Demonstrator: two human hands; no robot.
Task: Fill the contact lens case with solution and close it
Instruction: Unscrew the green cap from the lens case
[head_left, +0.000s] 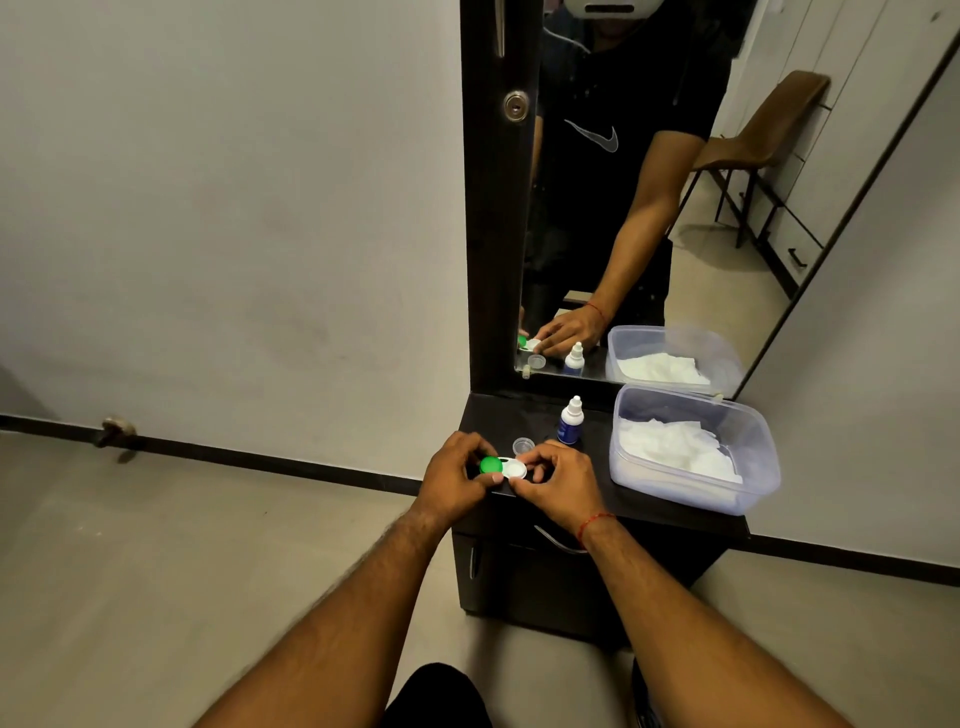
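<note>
Green-capped at one end and white-capped at the other, the contact lens case (504, 467) is clamped between both sets of fingers. The left hand (454, 480) pinches the green end and the right hand (558, 486) the white, over the bench's (519, 415) front-left corner, close to its edge. Just behind lies a small clear cap (523, 446). Beyond it a solution bottle (570, 422) stands upright, its blue label unreadable. A clear plastic tub (675, 486) of white tissues fills the bench's right side. A swoosh logo (597, 136) shows in the mirror (753, 234).

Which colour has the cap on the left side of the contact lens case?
The cap is bright green, best seen in the head view.
</note>
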